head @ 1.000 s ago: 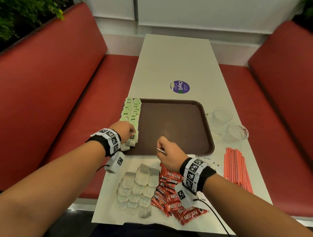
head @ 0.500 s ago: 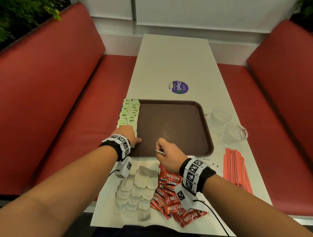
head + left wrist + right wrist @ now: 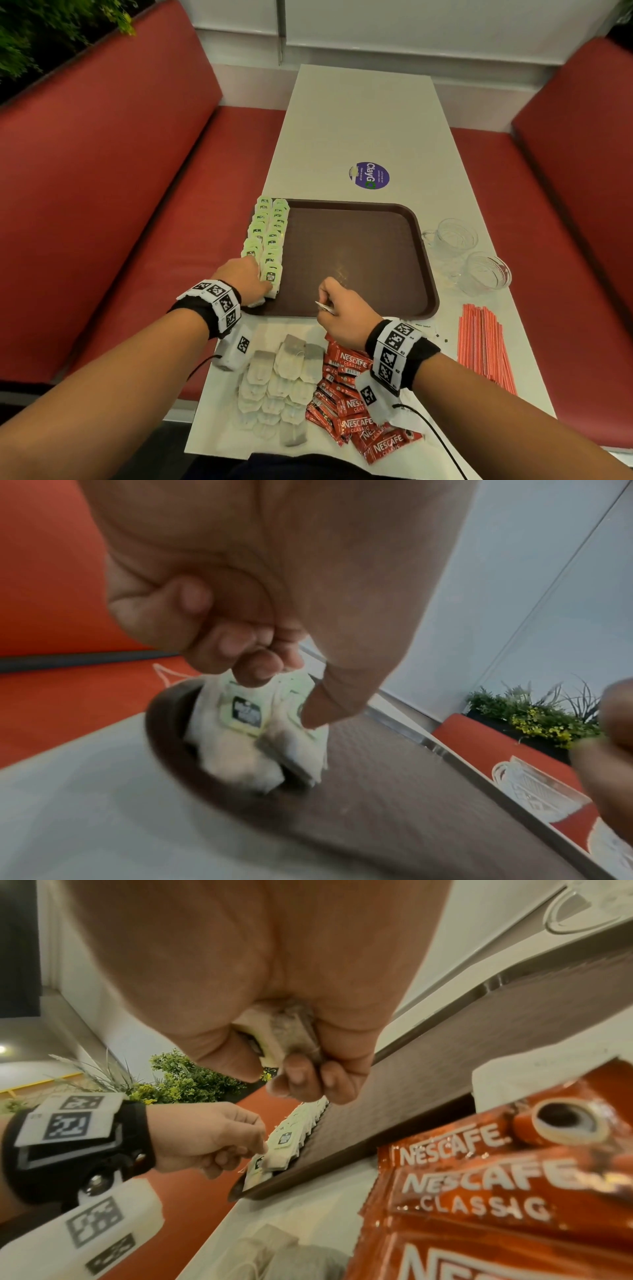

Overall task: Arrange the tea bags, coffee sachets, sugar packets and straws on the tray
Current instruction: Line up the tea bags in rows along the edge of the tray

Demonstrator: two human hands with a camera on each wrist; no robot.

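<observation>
Red bench seats (image 3: pixel 113 192) fill the left and right of the head view, flanking a long white tabletop (image 3: pixel 363 123) that runs from lower centre to upper centre. A round purple sticker (image 3: pixel 369 175) reading "ClayGO" sits at mid-frame, just above a brown tray (image 3: pixel 359 253). The tray's long sides run left to right.

Along the tray's left edge, two columns of tea bags with green tags (image 3: pixel 269 233) overlap one another, the columns running up the frame. At lower centre, on the tabletop below the tray, lies a heap of plain tea bags (image 3: pixel 284 380); touching its right side, red coffee sachets (image 3: pixel 352 407) print "NESCAFE CLASSIC" in white. A bundle of red straws (image 3: pixel 484 346) lies at the right, long axis up the frame. Two clear glass cups (image 3: pixel 469 253) stand just right of the tray.

The left hand (image 3: pixel 245 282), knuckles up, reaches in from the lower left to the near end of the columns; its thumb and curled fingers (image 3: pixel 260 666) pinch the nearest green-tagged bags at the tray's lower-left corner. The right hand (image 3: pixel 342 315) hovers over the tray's near rim, fingers curled round a held tea bag (image 3: pixel 291 1034), a corner of which shows at its left side. Both wrists carry black bands with square coded markers (image 3: pixel 219 303).
</observation>
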